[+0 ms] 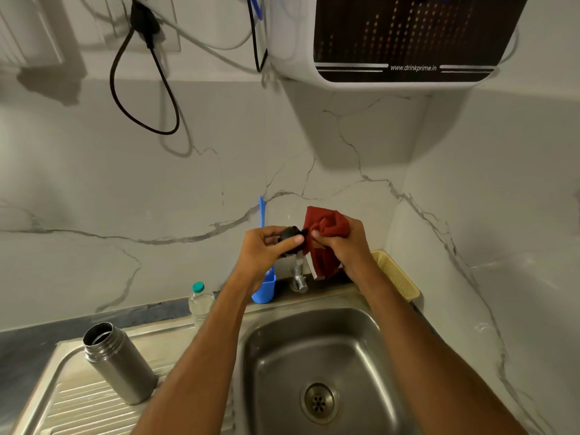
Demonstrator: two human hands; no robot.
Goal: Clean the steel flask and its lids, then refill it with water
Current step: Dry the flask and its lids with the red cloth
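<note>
While the fingers of the left hand (266, 246) are pinching a small black lid (291, 235) by its sides, the fingers of the right hand (343, 246) are bunching a red cloth (326, 233) tight and pressing a fold of it against that lid. Both hands are working above the sink (361, 340), just over the tap (298, 277) at the sink's back edge.

The grip on the lid is looking shallow, held by fingertips only, so a hard twist of the cloth is likely to flick it loose; from there it would be dropping into the sink basin. The hanging end of the cloth is dangling close to the tap and may be catching on it.

The steel flask (120, 362) is standing open-mouthed and upright on the ribbed drainboard to the left of the sink, near the left forearm; a backward sweep of that arm risks tipping it over. A second lid is not showing anywhere.

On the water purifier (405, 42) mounted on the wall above the sink, white lettering is reading "www.drinkprime.in". The clear bottle with the teal cap (201, 299) behind the sink's left corner is showing no legible label.
</note>
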